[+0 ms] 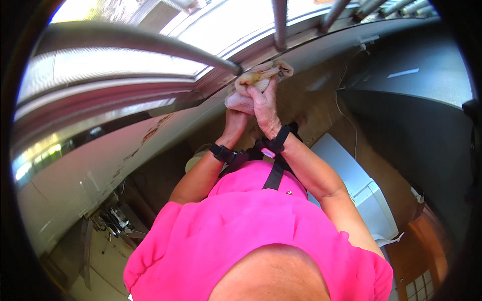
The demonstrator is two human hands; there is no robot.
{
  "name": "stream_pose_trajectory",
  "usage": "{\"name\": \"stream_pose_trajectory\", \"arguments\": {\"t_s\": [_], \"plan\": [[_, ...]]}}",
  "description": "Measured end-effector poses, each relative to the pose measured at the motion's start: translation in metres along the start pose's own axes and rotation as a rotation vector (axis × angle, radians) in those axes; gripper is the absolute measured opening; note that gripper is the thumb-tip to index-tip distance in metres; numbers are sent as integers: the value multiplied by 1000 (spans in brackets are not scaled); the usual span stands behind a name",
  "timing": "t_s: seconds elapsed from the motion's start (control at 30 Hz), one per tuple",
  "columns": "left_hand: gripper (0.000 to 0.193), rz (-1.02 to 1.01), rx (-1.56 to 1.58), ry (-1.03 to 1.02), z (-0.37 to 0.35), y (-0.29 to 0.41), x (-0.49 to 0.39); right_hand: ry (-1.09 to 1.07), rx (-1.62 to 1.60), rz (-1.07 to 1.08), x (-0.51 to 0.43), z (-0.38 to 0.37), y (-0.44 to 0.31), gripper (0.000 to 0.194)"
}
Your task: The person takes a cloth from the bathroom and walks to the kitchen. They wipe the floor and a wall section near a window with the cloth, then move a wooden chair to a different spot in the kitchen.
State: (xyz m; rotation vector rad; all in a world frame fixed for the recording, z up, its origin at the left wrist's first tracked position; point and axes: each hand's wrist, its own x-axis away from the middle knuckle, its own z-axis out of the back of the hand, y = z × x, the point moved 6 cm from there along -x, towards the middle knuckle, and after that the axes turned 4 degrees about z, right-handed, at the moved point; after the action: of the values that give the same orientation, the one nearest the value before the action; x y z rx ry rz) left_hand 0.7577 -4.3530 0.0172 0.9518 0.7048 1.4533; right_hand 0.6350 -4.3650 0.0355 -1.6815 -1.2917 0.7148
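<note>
Both of my hands are together at the upper middle, beside the window frame. A folded, stained light-coloured cloth [260,81] is gripped in my right hand [265,107], with the thumb pressed on it. Below the cloth's lower left part is my left hand [237,122], whose fingers are hidden by it; the hand touches the cloth, but its hold cannot be made out. The cloth lies close to the foot of a metal window bar [180,49] and the window frame [222,79]. Black straps are around both wrists.
More metal bars [279,26] cross the window. Below it runs a white wall [150,146] with peeling patches. A white cabinet-like appliance [361,188] stands at the right, with a cable [348,118] beyond it and a dark panel [391,128]. Metal odds and ends [113,222] sit at lower left.
</note>
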Motion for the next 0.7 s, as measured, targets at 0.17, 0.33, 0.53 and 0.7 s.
{"name": "stream_pose_trajectory", "arguments": {"t_s": [0.17, 0.33, 0.53, 0.7], "plan": [[35, 625, 584, -176, 14, -48, 19, 33, -13, -52, -1, -7, 38, 61], [34, 585, 730, -141, 28, -53, 21, 110, -202, -260, 6, -7, 67, 61], [35, 416, 723, -60, 72, -49, 37, 28, -157, -196, 40, -52, 62, 55], [39, 399, 723, -12, 86, -58, 49, 74, -146, -86, 46, -66, 78, 49]]}}
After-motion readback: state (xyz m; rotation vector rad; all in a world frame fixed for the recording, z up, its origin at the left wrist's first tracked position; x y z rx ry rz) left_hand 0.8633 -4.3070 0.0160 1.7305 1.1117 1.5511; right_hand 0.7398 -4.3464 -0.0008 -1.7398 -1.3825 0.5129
